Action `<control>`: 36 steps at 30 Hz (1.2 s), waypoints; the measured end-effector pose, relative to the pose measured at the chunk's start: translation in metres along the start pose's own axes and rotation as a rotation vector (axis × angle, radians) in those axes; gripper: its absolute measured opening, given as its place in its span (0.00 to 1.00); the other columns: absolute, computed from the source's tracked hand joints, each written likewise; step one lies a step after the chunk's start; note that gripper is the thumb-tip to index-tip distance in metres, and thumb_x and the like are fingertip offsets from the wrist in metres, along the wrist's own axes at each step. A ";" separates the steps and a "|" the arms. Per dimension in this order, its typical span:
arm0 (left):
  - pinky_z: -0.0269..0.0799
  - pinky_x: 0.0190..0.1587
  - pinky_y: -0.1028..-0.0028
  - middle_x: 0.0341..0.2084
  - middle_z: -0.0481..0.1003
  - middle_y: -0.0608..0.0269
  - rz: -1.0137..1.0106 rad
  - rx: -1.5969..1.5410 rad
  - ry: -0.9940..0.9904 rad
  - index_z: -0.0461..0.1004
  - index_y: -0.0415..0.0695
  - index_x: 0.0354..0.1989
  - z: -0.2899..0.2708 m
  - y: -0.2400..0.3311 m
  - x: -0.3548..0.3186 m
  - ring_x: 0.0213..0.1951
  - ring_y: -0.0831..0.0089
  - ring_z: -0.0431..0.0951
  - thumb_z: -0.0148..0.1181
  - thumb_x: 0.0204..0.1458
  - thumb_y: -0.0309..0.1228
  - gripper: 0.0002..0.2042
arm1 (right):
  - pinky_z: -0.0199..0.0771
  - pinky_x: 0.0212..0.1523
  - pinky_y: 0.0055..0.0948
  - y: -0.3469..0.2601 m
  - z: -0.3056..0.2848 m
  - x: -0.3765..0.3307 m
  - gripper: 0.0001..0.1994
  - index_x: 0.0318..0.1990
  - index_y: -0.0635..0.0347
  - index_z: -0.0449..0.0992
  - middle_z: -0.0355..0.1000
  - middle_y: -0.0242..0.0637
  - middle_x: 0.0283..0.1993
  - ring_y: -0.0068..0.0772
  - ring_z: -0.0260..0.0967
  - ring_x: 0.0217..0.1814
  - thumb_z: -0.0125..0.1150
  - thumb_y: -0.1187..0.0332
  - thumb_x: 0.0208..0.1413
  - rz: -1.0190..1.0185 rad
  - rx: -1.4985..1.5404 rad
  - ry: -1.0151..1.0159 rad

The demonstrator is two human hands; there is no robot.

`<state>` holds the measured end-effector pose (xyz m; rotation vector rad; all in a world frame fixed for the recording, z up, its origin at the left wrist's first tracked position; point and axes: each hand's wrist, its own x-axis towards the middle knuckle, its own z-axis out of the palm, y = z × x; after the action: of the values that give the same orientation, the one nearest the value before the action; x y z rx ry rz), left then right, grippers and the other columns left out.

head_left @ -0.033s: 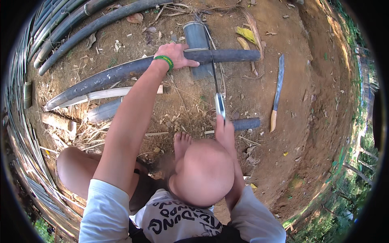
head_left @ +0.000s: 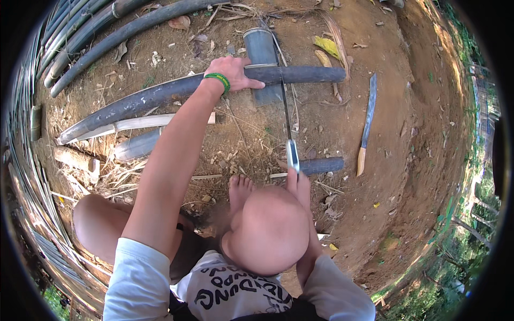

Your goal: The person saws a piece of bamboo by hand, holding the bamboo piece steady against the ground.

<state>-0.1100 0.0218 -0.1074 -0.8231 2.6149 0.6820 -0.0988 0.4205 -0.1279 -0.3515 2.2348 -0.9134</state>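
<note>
A long dark bamboo pole (head_left: 155, 101) lies across a short, thick bamboo piece (head_left: 261, 47) on the ground. My left hand (head_left: 233, 74), wearing a green wristband, presses on the pole near that crossing, its thumb spread along the near side. Just right of the thumb, the thin blade of a handsaw (head_left: 286, 109) crosses the pole. My right hand (head_left: 299, 184) is closed around the saw's pale handle, close to my right knee; the knee hides part of the wrist.
A machete (head_left: 368, 115) with a wooden handle lies to the right. Beside my right hand rests a short bamboo length (head_left: 323, 165). Split bamboo (head_left: 134, 125) and a cut piece (head_left: 136, 147) lie on the left. Several long poles (head_left: 101, 33) are stacked at the far left.
My right hand has drawn the saw back toward me, so its handle sits lower and nearer my knee. My left hand stays in place on the bamboo pole.
</note>
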 end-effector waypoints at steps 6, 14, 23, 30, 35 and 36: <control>0.73 0.67 0.56 0.57 0.80 0.48 -0.019 -0.005 -0.056 0.72 0.57 0.70 0.005 0.006 0.001 0.61 0.52 0.79 0.64 0.42 0.75 0.49 | 0.74 0.41 0.53 -0.039 0.014 0.046 0.29 0.44 0.71 0.80 0.77 0.61 0.32 0.64 0.79 0.39 0.49 0.47 0.72 -0.073 -0.108 0.053; 0.73 0.67 0.56 0.58 0.79 0.47 -0.037 -0.024 -0.073 0.73 0.56 0.69 -0.005 -0.006 0.001 0.61 0.52 0.79 0.64 0.42 0.75 0.49 | 0.73 0.44 0.55 -0.042 0.016 0.049 0.32 0.42 0.73 0.79 0.77 0.62 0.31 0.68 0.78 0.41 0.48 0.43 0.72 -0.022 -0.104 0.032; 0.71 0.68 0.55 0.60 0.78 0.47 -0.001 0.012 -0.050 0.71 0.52 0.71 0.007 0.012 0.005 0.63 0.52 0.77 0.64 0.39 0.76 0.53 | 0.73 0.39 0.56 -0.054 0.034 0.111 0.31 0.42 0.71 0.81 0.77 0.61 0.30 0.69 0.77 0.37 0.51 0.44 0.71 -0.076 -0.117 0.129; 0.71 0.67 0.54 0.57 0.79 0.44 0.031 -0.071 -0.212 0.73 0.47 0.68 0.017 0.001 -0.009 0.63 0.52 0.77 0.63 0.38 0.78 0.54 | 0.72 0.42 0.53 -0.065 0.020 0.083 0.37 0.36 0.73 0.78 0.74 0.59 0.27 0.61 0.77 0.35 0.44 0.39 0.72 -0.075 -0.156 0.087; 0.78 0.57 0.57 0.47 0.83 0.47 -0.058 0.026 0.045 0.71 0.43 0.54 0.002 0.020 -0.029 0.53 0.51 0.83 0.70 0.38 0.73 0.47 | 0.72 0.42 0.53 -0.084 0.019 0.111 0.38 0.37 0.72 0.79 0.75 0.59 0.28 0.63 0.76 0.36 0.45 0.37 0.71 -0.109 -0.151 0.124; 0.79 0.56 0.56 0.45 0.83 0.47 -0.029 0.063 0.143 0.70 0.44 0.55 0.007 0.015 -0.032 0.52 0.51 0.84 0.71 0.38 0.72 0.46 | 0.72 0.42 0.53 -0.086 0.022 0.113 0.38 0.37 0.72 0.79 0.75 0.59 0.28 0.63 0.76 0.36 0.45 0.37 0.71 -0.117 -0.161 0.141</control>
<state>-0.0923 0.0505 -0.0943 -0.9209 2.7298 0.5490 -0.1670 0.2943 -0.1358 -0.5103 2.4469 -0.8422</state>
